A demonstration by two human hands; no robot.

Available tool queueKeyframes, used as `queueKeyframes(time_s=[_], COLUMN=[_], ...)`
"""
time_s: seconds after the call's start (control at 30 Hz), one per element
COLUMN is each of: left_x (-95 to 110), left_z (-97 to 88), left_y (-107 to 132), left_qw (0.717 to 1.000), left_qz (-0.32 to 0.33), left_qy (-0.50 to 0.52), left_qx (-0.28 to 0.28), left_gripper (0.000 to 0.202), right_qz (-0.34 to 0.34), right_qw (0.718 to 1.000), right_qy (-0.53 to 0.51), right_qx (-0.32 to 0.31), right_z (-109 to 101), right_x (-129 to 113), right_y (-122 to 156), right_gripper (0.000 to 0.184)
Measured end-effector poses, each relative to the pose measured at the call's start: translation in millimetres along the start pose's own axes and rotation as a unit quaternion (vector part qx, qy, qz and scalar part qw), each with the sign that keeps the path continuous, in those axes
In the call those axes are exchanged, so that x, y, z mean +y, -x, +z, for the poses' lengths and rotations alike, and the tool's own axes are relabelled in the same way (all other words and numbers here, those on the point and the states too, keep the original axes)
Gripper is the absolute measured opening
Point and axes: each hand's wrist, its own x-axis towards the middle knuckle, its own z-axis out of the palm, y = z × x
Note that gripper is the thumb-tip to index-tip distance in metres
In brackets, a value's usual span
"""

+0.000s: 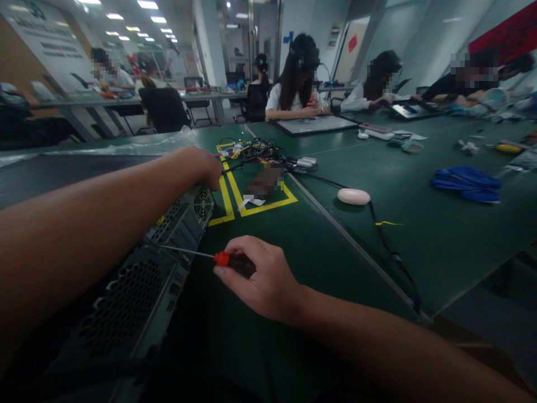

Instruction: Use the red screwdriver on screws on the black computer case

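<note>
My right hand (268,280) is closed round the dark handle of a screwdriver (235,262) with a red collar. Its thin shaft points left, and the tip meets the rear panel of a computer case (168,285). That case lies at the left with its vent holes, fan grille and ports facing right. Across its top reaches my left arm. At the far end of the case is my left hand (207,168), bent downward near the fan grille; its fingers are mostly hidden, so what they hold cannot be made out.
Beyond the case, a bundle of cables (262,150) lies by yellow tape marks (268,210) on the green table (327,268). A pale oval object (353,196) sits beside a black cable. Blue cloth (465,183) lies at the right. Several people work across the table.
</note>
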Motion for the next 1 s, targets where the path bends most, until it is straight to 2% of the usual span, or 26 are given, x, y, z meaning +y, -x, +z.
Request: queueKeyframes(time_s=[0.23, 0.5, 0.6, 0.8, 1.0], left_x=[2, -7, -6, -5, -8], left_z=[-3.9, 7.2, 7.0, 5.5, 9.6], left_y=[5, -8, -7, -4, -10], left_qw=[1.000, 1.000, 1.000, 1.000, 1.000], left_qz=[0.016, 0.020, 0.019, 0.003, 0.007], left_qy=[-0.020, 0.007, 0.002, 0.011, 0.024], left_qx=[-0.002, 0.009, 0.006, 0.005, 0.008], left_gripper=[0.056, 0.061, 0.060, 0.061, 0.060], right_qz=[0.007, -0.005, -0.005, -0.015, -0.023], right_qw=[0.999, 1.000, 1.000, 1.000, 1.000], right_qy=[0.032, 0.019, 0.017, 0.017, 0.011], right_qx=[0.000, -0.015, -0.004, -0.009, -0.006], right_z=[-2, 1, 2, 2, 1], right_x=[-1, -1, 0, 0, 1], right_y=[1, 0, 0, 0, -1], right_gripper=[0.020, 0.019, 0.029, 0.015, 0.013])
